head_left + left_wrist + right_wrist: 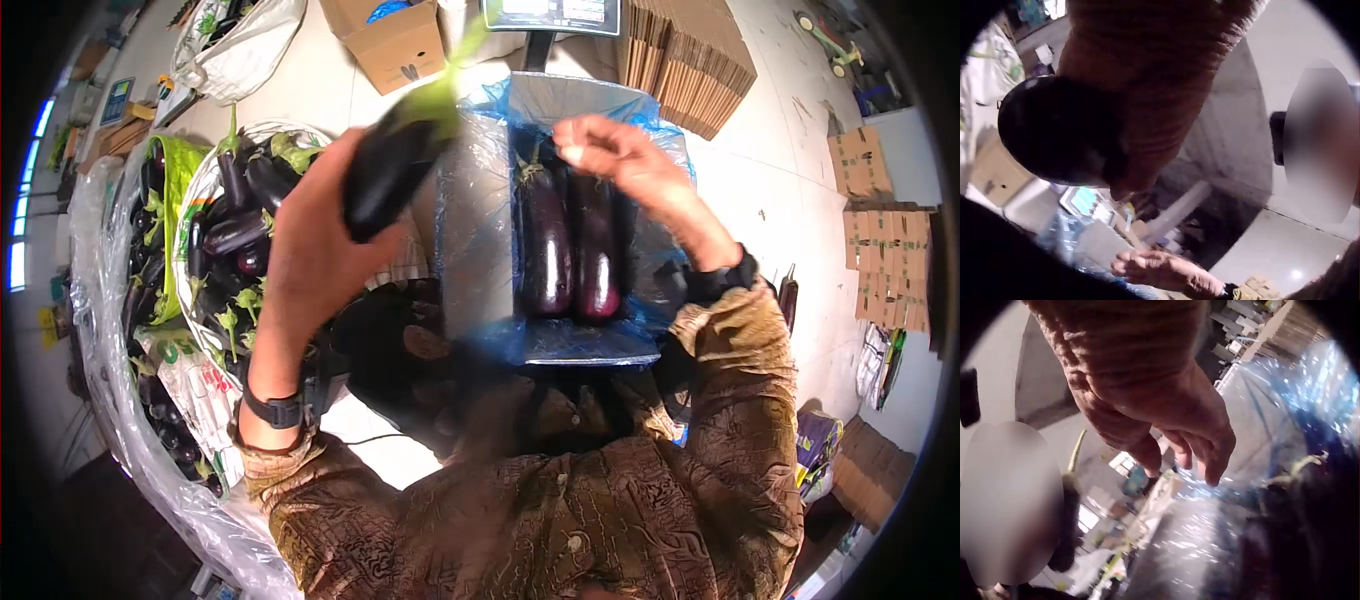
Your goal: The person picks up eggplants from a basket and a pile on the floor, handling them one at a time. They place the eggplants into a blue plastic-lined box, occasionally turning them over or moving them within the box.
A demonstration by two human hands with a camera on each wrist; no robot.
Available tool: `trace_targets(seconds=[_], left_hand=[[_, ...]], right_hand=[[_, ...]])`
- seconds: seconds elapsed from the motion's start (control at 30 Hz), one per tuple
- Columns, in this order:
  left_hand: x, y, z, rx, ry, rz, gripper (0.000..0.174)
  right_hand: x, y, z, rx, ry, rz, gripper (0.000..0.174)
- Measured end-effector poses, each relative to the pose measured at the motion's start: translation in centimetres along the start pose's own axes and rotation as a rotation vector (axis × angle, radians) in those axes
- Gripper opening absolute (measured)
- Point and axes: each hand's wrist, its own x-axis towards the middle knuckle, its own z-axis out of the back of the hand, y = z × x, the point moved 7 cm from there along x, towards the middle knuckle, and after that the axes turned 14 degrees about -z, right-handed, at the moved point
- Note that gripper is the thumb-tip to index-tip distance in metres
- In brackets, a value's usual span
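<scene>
My left hand [312, 240] grips a dark purple eggplant [392, 175], its green stem pointing up and away, left of a box lined with blue plastic [585, 97]. In the left wrist view the rounded end of this eggplant [1047, 131] sticks out from the palm. Inside the box, two long eggplants [546, 245] lie side by side with their stems at the far end. Over the far part of the box hovers my right hand [645, 170], its fingers loosely bent; the right wrist view shows nothing between those fingers [1213, 456].
A sack of eggplants [235, 205] and clear plastic sheeting [100, 330] lie at the left. Beyond the lined box stand a scale display [570, 14], an open carton [395, 50] and stacked flat cardboard [690, 60]. One eggplant [788, 300] lies on the floor at the right.
</scene>
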Motion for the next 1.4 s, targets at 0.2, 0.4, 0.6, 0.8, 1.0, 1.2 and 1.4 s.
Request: trace_targets(seconds=[0.2,0.4,0.6,0.8,1.0,1.2,1.4], left_hand=[[-13.5,11.7,-1.6,0.128,0.002,0.401,0.076],[-22.3,15.8,-4.6,0.355,-0.004,0.445,0.081],[-23.7,16.3,-6.3,0.359,-0.064,0.413,0.066],[-16.2,5.3,-1.0,-0.413,-0.477,0.466,0.046],[-7.3,-7.1,-1.6,-0.332,-0.211,-0.137,0.072],[-4.0,-8.4,-1.1,-0.505,-0.148,-0.104,0.097],[-9.4,-2.8,4.4,-0.16,-0.34,0.064,0.094]], right_hand=[[5.8,-7.1,-5.1,-0.779,-0.185,-0.197,0.081],[7.5,-8.3,-6.1,-0.82,-0.257,-0.304,0.089],[7.4,-9.2,-4.6,-0.59,-0.287,-0.252,0.084],[0.6,-3.2,-2.5,-0.115,-0.142,-0.085,0.062],[-7.1,11.0,0.9,0.034,-0.156,0.222,0.075],[-9.9,16.6,-2.7,0.236,-0.057,0.404,0.092],[-8.0,18.3,-9.1,0.088,-0.033,0.521,0.092]])
